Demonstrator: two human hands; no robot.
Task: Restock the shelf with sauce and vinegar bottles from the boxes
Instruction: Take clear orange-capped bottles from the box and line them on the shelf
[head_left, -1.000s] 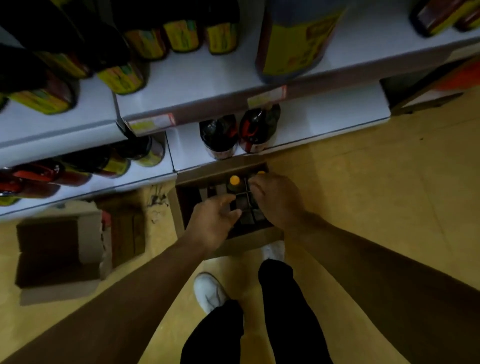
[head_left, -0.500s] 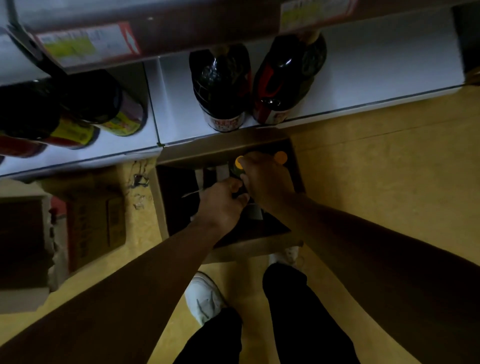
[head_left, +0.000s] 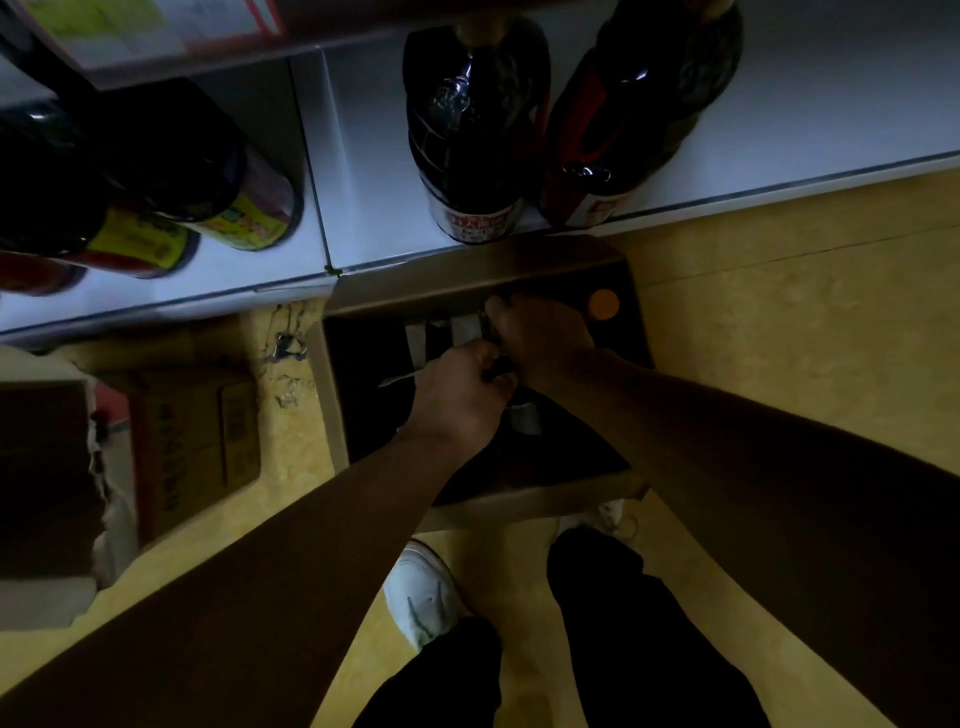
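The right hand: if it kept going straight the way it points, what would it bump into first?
The right hand points toward the brown cardboard box's far wall under the white shelf. It would probably meet that wall first, though depth is hard to judge.

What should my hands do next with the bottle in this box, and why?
Probably lift straight up. Both the left hand and right hand are curled around something dark down inside the open box, likely a bottle between the dividers, and the bottom shelf just beyond has bare space.
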